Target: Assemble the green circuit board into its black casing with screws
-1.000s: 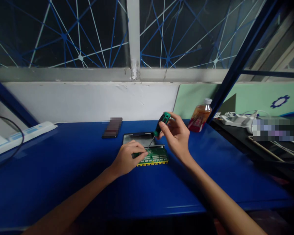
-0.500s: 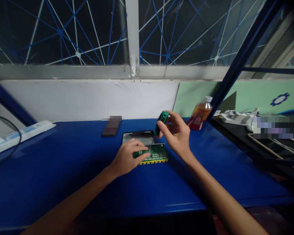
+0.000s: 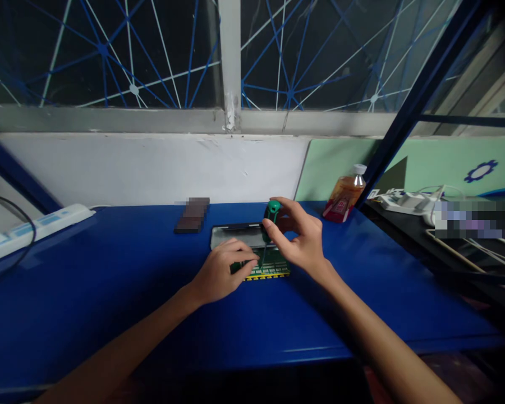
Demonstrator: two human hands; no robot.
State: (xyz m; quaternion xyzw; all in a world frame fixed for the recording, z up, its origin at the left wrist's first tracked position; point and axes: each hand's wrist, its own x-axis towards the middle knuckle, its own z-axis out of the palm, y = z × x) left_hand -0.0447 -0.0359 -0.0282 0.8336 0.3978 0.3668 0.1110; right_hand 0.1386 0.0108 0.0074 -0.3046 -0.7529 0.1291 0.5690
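Note:
My right hand (image 3: 301,233) grips a green and black screwdriver (image 3: 272,214) by its handle, held nearly upright. Its thin shaft points down into an open screwdriver bit case (image 3: 273,258) on the blue table. The case has a green tray with rows of small pale pieces and a yellow toothed front edge. A black-rimmed lid (image 3: 235,233) with a greyish inside stands open behind it. Over the tray's left end lies my left hand (image 3: 221,270), thumb and forefinger almost together just left of the shaft. What sits between those fingertips is hidden.
A dark phone (image 3: 191,216) lies behind the case, to the left. At the back right stands a bottle (image 3: 343,193) of amber drink. A white power strip (image 3: 46,230) is on the far left. Cables and plugs (image 3: 408,202) crowd a dark surface at right, beyond a blue frame post.
My right hand has shifted slightly left and down, turning the screwdriver more upright. Its shaft tip has moved away from my left fingertips, toward the tray's front. My left hand has barely moved.

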